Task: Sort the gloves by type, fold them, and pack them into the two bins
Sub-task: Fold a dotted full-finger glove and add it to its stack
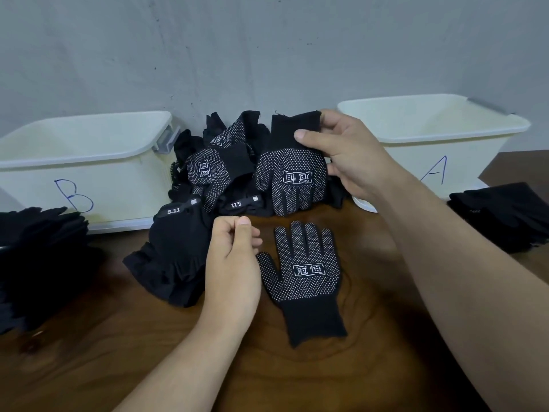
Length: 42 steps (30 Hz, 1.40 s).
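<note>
A dotted glove point(303, 278) lies flat on the wooden worktop point(365, 370), cuff nearest the person and fingers pointing away. Just left of it, the left hand point(234, 257) is curled into a loose fist and holds nothing. Farther back, the right hand point(347, 153) pinches the cuff of a second dotted glove point(292, 176), which hangs fingers-down. Behind it, a heap of black gloves point(208, 171) sits between bin B point(83, 162) on the left and bin A point(430, 132) on the right.

Perhaps a plain workroom: bare grey wall point(267, 40), wooden table point(371, 370), lettered bins point(89, 165).
</note>
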{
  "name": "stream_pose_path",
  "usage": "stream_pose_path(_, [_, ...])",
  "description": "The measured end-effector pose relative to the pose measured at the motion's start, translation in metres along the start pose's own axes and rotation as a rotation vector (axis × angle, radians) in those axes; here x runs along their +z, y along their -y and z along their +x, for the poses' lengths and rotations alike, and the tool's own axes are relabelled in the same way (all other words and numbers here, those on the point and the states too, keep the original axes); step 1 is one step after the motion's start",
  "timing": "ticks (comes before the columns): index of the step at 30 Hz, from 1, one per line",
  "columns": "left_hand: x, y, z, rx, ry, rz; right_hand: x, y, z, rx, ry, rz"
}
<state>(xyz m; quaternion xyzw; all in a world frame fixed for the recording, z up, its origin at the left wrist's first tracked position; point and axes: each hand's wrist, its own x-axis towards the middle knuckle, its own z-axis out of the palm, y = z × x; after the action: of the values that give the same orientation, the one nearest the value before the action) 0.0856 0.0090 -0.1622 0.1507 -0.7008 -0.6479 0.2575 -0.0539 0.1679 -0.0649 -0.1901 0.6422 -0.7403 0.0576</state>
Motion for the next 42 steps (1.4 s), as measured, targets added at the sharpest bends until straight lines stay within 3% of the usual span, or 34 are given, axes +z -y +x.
stream_pose_path(9, [-0.002, -0.008, -0.003, 0.028, -0.004, -0.010, -0.001, -0.028, -0.074, 0.004, 0.049, -0.154])
stream_pose_path(15, [-0.004, -0.014, -0.008, 0.045, 0.020, 0.005, -0.015, -0.046, -0.137, -0.059, 0.254, -0.475])
stream_pose_path(19, [-0.004, -0.014, -0.010, 0.057, 0.102, 0.059, -0.034, -0.052, -0.150, -0.145, 0.472, -1.029])
stream_pose_path(21, [-0.004, -0.014, -0.011, 0.056, 0.161, 0.084, -0.045, -0.053, -0.150, -0.153, 0.510, -1.164])
stream_pose_path(24, [-0.003, -0.015, -0.014, 0.057, 0.242, 0.180, -0.053, -0.051, -0.153, -0.132, 0.506, -1.208])
stream_pose_path(30, [-0.001, -0.006, -0.020, 0.111, 0.434, 0.601, -0.049, -0.054, -0.154, -0.110, 0.417, -1.157])
stream_pose_path(42, [0.000, -0.002, -0.026, 0.125, 0.423, 0.669, -0.049, -0.052, -0.154, -0.169, 0.228, -0.993])
